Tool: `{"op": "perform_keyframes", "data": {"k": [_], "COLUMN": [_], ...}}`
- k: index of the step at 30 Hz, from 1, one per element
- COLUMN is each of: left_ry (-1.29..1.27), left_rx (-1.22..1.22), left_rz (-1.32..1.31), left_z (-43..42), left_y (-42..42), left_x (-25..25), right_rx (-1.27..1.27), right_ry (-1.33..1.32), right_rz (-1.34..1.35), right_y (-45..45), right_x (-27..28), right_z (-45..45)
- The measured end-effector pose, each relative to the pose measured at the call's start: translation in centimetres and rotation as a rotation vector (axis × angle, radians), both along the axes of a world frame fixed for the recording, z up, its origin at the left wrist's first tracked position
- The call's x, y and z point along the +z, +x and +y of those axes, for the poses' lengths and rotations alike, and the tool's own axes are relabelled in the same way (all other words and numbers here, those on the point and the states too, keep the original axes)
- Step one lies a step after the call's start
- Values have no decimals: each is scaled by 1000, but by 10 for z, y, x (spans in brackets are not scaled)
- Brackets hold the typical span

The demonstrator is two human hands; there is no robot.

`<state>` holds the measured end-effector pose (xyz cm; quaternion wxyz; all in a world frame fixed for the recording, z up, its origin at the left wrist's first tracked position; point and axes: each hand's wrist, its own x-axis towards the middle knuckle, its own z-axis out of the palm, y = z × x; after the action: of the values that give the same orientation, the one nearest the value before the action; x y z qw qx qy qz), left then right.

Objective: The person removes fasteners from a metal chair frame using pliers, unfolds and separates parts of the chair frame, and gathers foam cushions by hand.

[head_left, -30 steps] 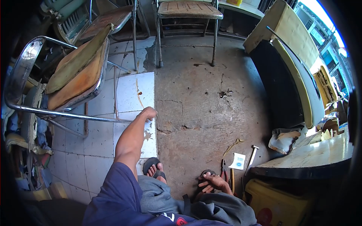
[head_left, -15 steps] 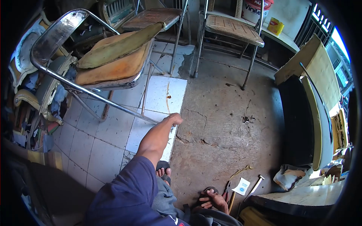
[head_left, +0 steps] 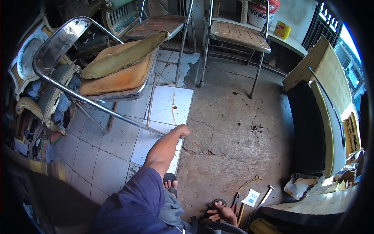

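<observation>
My left hand (head_left: 182, 131) is stretched forward with its fingers closed, beside the end of a metal folding chair's (head_left: 101, 106) near tube. My forearm covers that tube's end, and whatever the fingers hold is hidden. On the chair seat lies a worn orange pad (head_left: 120, 80), with a loose olive-green cover piece (head_left: 124, 58) on top. Low in the view, my right hand (head_left: 225, 213) is open with its fingers apart, near my sandalled foot. Just right of it are red-handled pliers (head_left: 235, 203), a wooden handle (head_left: 241, 213) and a white printed paper (head_left: 250, 197).
A pale-handled hammer (head_left: 265, 195) lies near a low tabletop (head_left: 311, 210). Two more folding chairs (head_left: 239, 36) (head_left: 156, 28) stand at the back. Cushioned panels (head_left: 311, 128) lean on the right. Furniture parts (head_left: 27, 93) crowd the left. The floor is part tile, part cracked concrete.
The whole scene sits slightly lower in the frame, as the head view has tilted up a little. Both hands keep nearly the same pose, and the chair and tools look unmoved.
</observation>
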<state>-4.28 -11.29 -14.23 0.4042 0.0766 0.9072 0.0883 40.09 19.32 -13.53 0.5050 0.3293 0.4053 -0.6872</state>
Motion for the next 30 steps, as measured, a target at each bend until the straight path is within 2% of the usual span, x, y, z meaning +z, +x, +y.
{"op": "perform_keyframes", "data": {"k": [9,14,16,20,21,22,24,26,27,28,30], "left_ry": [41,48,75,67,11,13,33,21,25,29,13], "left_rx": [181,124,242,151,-97,-115,206,130,-60,-67,77], "left_rz": [8,-40,1,-21,-39,-38,-63,-71,-55,-72,-109], "left_z": [-4,0,0,-7,-11,-10,-7,-17,-25,-26,-15], "left_y": [-3,3,6,-5,-12,-12,-11,-27,-39,-36,-23], "left_x": [-14,1,12,-16,-23,-22,-20,-61,-89,-84,-46], "right_rx": [20,10,8,-18,-3,14,8,22,13,10,4], "right_ry": [-15,3,6,-11,3,17,26,41,43,35,29], "right_rz": [23,15,25,11,11,11,1,5,8,11,16], "right_y": [1,-3,-3,-1,-3,-5,-7,-7,-7,-7,-6], "right_x": [-3,7,9,10,10,12,15,17,18,19,19], "right_z": [1,-1,-2,-1,-2,-2,-3,-4,-4,-3,-3]}}
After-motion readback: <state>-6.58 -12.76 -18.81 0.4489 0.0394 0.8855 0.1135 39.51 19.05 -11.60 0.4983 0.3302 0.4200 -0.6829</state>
